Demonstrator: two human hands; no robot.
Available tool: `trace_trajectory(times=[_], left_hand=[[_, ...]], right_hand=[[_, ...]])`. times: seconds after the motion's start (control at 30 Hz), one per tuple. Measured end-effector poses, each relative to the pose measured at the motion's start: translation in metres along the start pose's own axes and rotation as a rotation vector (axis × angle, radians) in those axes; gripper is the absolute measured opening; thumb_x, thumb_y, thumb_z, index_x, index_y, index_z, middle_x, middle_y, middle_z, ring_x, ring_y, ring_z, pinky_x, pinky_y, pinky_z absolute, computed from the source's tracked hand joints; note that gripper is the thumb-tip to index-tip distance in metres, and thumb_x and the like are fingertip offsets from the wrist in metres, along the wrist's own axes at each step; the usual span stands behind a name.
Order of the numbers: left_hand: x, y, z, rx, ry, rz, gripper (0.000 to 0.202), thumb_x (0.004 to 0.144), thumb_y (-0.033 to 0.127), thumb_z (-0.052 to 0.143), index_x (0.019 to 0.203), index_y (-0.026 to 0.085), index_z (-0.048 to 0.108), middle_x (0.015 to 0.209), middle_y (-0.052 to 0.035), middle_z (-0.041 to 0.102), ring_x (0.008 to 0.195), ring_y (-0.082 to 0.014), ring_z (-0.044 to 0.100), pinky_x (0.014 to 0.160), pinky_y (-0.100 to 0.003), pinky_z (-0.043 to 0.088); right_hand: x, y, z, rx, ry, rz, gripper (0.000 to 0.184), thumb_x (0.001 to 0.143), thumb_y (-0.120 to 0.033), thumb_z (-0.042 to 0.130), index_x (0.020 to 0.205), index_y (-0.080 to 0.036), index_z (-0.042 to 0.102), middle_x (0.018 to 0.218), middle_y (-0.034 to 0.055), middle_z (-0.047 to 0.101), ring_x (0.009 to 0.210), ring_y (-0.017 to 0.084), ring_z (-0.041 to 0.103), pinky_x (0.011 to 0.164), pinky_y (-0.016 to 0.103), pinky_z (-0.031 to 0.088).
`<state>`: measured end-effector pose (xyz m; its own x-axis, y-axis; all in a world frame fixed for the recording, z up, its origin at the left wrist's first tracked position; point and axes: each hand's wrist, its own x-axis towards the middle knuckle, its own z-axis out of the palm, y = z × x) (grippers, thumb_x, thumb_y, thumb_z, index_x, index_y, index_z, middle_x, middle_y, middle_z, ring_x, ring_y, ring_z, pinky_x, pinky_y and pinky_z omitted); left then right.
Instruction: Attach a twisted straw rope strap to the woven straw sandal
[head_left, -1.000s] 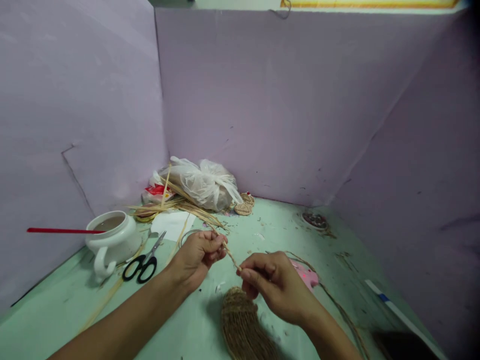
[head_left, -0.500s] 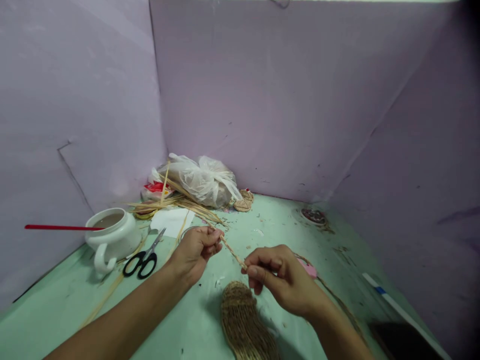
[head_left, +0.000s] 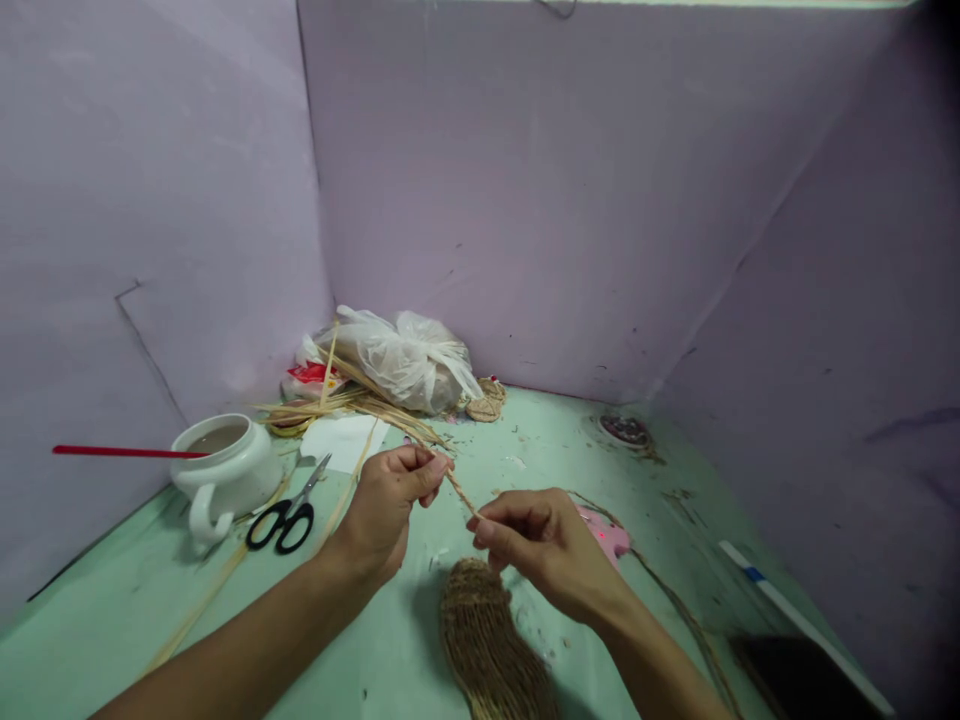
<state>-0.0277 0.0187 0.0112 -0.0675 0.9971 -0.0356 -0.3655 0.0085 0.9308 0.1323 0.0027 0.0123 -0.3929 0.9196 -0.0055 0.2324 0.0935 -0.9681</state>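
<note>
A thin twisted straw cord (head_left: pixel 462 493) is stretched between my two hands above the table. My left hand (head_left: pixel 394 500) pinches its upper end between thumb and fingers. The lower end is pinched by my right hand (head_left: pixel 536 540), with the fingers curled in. Just below the hands lies a woven straw sole shape (head_left: pixel 491 640), rounded at its far end and cut off by the bottom of the view. From behind my right hand a longer length of cord (head_left: pixel 675 595) runs down over the table, passing a pink object (head_left: pixel 606 535) that is partly hidden.
Black-handled scissors (head_left: pixel 289 515) lie left of my hands, beside a white pot (head_left: pixel 247 480) holding liquid and a red stick (head_left: pixel 127 452). Behind are white paper (head_left: pixel 341 443), loose straw (head_left: pixel 360 403) and a plastic bag (head_left: pixel 409 355). At right lies a dark flat object (head_left: pixel 795 680).
My right hand has shifted a little left and up, bringing the hands closer together. The stretch of cord between them is shorter. More of the pink object shows.
</note>
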Motion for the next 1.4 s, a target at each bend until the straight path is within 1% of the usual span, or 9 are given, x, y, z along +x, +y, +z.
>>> trace_trajectory(times=[0.17, 0.27, 0.43, 0.5, 0.7, 0.83, 1.0, 1.2, 1.4], left_hand=[[-0.004, -0.004, 0.002, 0.026, 0.027, -0.052, 0.018, 0.054, 0.022, 0.070, 0.048, 0.012, 0.056, 0.044, 0.0051, 0.045, 0.046, -0.0050, 0.034, 0.049, -0.021, 0.026], [-0.004, -0.005, 0.002, 0.023, -0.044, -0.136, 0.017, 0.054, 0.024, 0.069, 0.050, 0.013, 0.057, 0.046, 0.0041, 0.047, 0.044, -0.0052, 0.035, 0.050, -0.022, 0.027], [0.000, 0.014, -0.009, 0.292, -0.447, -0.368, 0.027, 0.059, 0.037, 0.068, 0.054, 0.010, 0.066, 0.050, -0.0050, 0.058, 0.038, -0.0072, 0.040, 0.044, -0.022, 0.027], [0.002, 0.025, -0.017, 0.548, -0.529, -0.328, 0.024, 0.058, 0.033, 0.068, 0.048, 0.012, 0.065, 0.045, -0.0037, 0.056, 0.038, -0.0084, 0.041, 0.042, -0.022, 0.028], [-0.008, 0.028, -0.025, 0.761, -0.174, 0.070, 0.010, 0.061, 0.023, 0.067, 0.065, 0.016, 0.073, 0.058, -0.0030, 0.065, 0.052, -0.0129, 0.050, 0.050, -0.022, 0.036], [-0.035, 0.010, -0.009, 0.819, -0.279, 0.145, 0.019, 0.065, 0.016, 0.063, 0.079, 0.019, 0.075, 0.073, -0.0046, 0.069, 0.066, -0.0163, 0.056, 0.064, -0.024, 0.039], [-0.054, -0.006, 0.003, 0.805, -0.236, 0.268, 0.023, 0.065, 0.015, 0.065, 0.086, 0.020, 0.074, 0.067, -0.0033, 0.066, 0.060, -0.0151, 0.052, 0.058, -0.023, 0.036], [-0.058, -0.012, -0.002, 0.804, -0.426, 0.207, 0.015, 0.068, 0.011, 0.059, 0.066, 0.019, 0.072, 0.063, -0.0032, 0.065, 0.061, -0.0163, 0.056, 0.060, -0.024, 0.039], [-0.061, -0.023, -0.017, 0.854, -0.357, -0.117, 0.009, 0.067, 0.017, 0.056, 0.059, 0.016, 0.060, 0.047, 0.0011, 0.054, 0.045, -0.0125, 0.051, 0.047, -0.022, 0.038]], right_hand=[[-0.005, -0.006, 0.007, -0.187, 0.160, -0.187, 0.021, 0.070, -0.021, 0.054, 0.052, -0.014, 0.059, 0.045, -0.0025, 0.048, 0.044, 0.008, 0.041, 0.043, 0.020, 0.031], [-0.009, -0.013, 0.001, -0.230, 0.149, -0.287, 0.022, 0.070, -0.021, 0.054, 0.049, -0.014, 0.057, 0.045, -0.0022, 0.048, 0.044, 0.008, 0.041, 0.044, 0.021, 0.032], [-0.013, -0.022, -0.037, -0.251, 0.202, -0.019, 0.019, 0.066, -0.028, 0.055, 0.051, -0.016, 0.056, 0.042, -0.0058, 0.034, 0.040, 0.007, 0.030, 0.039, 0.021, 0.023], [-0.017, -0.025, -0.053, -0.272, 0.273, -0.016, 0.019, 0.064, -0.027, 0.054, 0.048, -0.017, 0.054, 0.042, -0.0058, 0.032, 0.040, 0.007, 0.027, 0.039, 0.022, 0.020], [-0.032, -0.024, -0.068, -0.213, 0.253, -0.096, 0.017, 0.061, -0.025, 0.051, 0.045, -0.018, 0.051, 0.041, -0.0055, 0.032, 0.039, 0.007, 0.026, 0.039, 0.023, 0.018], [-0.036, -0.022, -0.063, -0.167, 0.183, -0.043, 0.015, 0.062, -0.025, 0.053, 0.049, -0.018, 0.055, 0.038, -0.0060, 0.032, 0.038, 0.007, 0.028, 0.038, 0.022, 0.023], [-0.040, -0.028, -0.055, -0.135, 0.099, -0.038, 0.017, 0.065, -0.024, 0.053, 0.049, -0.019, 0.056, 0.042, -0.0022, 0.043, 0.039, 0.009, 0.035, 0.037, 0.022, 0.027], [-0.037, -0.033, -0.037, -0.237, 0.053, -0.136, 0.017, 0.067, -0.026, 0.053, 0.053, -0.018, 0.060, 0.041, -0.0057, 0.035, 0.035, 0.005, 0.029, 0.033, 0.018, 0.019], [-0.030, -0.018, -0.026, -0.437, 0.065, -0.259, 0.014, 0.075, -0.025, 0.057, 0.073, -0.019, 0.069, 0.052, -0.0036, 0.054, 0.043, 0.006, 0.041, 0.040, 0.019, 0.028]])
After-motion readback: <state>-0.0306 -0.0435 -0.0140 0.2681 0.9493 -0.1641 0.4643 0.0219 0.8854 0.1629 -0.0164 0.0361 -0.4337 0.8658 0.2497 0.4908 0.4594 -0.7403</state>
